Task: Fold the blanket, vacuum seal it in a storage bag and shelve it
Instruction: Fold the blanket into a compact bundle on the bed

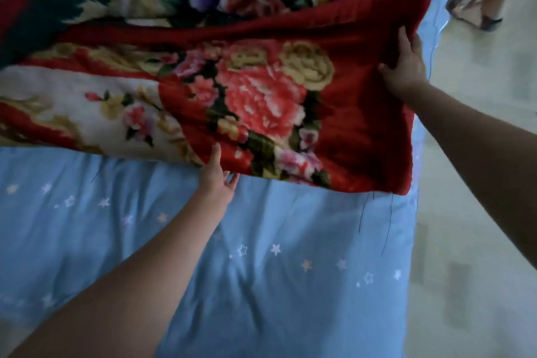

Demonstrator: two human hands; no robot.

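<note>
A thick red blanket point(261, 90) with large pink and cream flowers lies partly folded across the far half of a bed, its near layer doubled over so a second floral face (dark green and purple in places) shows beyond the fold. The left hand point(216, 180) grips the blanket's near edge, thumb on top of the fabric and fingers curled under it, lifting that edge slightly off the blue star-printed sheet point(261, 270). The right hand point(405, 67) clutches the blanket's right edge near the bed's right side, fingers bunched into the plush red border. The two hands are well apart. At the far right, on the pale floor point(479, 154), another person's legs and sandalled feet point(473, 13) stand beside the bed.
</note>
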